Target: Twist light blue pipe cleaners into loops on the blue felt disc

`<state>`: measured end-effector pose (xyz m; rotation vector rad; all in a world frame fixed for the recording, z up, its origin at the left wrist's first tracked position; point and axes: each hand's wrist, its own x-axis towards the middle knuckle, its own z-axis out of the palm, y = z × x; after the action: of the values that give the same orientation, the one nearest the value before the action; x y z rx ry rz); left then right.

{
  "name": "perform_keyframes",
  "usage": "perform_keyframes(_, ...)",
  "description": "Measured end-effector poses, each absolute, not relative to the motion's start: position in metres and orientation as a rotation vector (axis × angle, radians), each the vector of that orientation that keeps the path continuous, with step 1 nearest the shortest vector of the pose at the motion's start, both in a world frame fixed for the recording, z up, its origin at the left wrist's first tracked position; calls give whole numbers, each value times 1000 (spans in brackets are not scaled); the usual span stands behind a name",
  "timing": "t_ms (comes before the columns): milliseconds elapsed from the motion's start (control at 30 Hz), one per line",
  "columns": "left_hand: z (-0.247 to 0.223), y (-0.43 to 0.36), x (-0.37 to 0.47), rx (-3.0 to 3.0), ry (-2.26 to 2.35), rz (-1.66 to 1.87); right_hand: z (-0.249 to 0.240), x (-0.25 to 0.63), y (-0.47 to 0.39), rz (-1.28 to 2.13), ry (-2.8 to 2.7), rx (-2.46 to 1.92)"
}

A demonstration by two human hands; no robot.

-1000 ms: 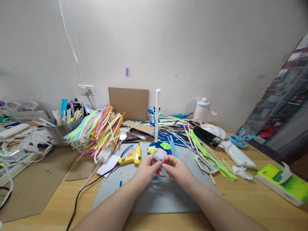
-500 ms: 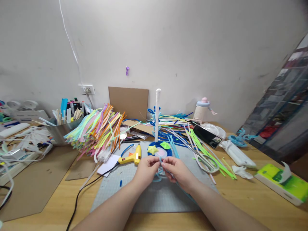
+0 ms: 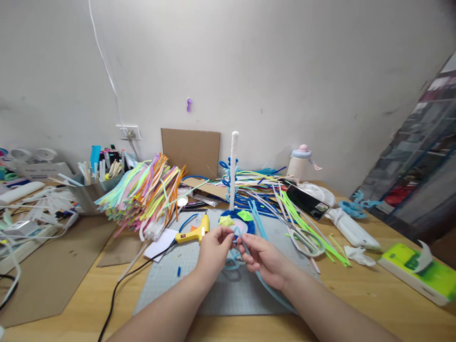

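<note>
My left hand (image 3: pixel 218 247) and my right hand (image 3: pixel 264 256) pinch a light blue pipe cleaner (image 3: pixel 265 285) between them, over the grey cutting mat (image 3: pixel 171 294). It makes a small bend between my fingertips, and its long tail runs under my right hand toward the mat's front edge. Light blue loops (image 3: pixel 232 264) show just below my fingers. Right behind my hands is a round dark blue base (image 3: pixel 253 228) with a yellow star (image 3: pixel 226 220) and a green star (image 3: pixel 244 215). A white fuzzy post (image 3: pixel 233 166) rises behind it, blue curls at its side.
A yellow glue gun (image 3: pixel 194 232) lies left of my hands, its black cord trailing forward. Scissors (image 3: pixel 306 241) and green pipe cleaners (image 3: pixel 333 244) lie to the right, near a phone (image 3: pixel 308 201). A big bundle of coloured pipe cleaners (image 3: pixel 142 194) stands at the back left.
My hands have drawn slightly apart, the right one turning so that its lower fingers show. The bend of the pipe cleaner now stands up between my fingertips, and more of its tail is visible.
</note>
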<state>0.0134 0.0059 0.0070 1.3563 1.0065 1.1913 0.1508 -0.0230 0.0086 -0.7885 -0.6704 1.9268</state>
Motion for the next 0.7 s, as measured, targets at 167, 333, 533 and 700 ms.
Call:
perform_keyframes(167,4,6,14,1352,1002,1201,6,157,-18,2218,-411,-724)
perform_keyframes(333,0,5,15,1411,940,1082,4,155,-19,2052,-604,-875)
perform_keyframes(533,5,4,16,1394,945,1050,0,149,-21,1588,-984,-1067)
perform_keyframes(700,10,2,16,1333,946,1007,-5,150,-16,1378,-1137,-1165)
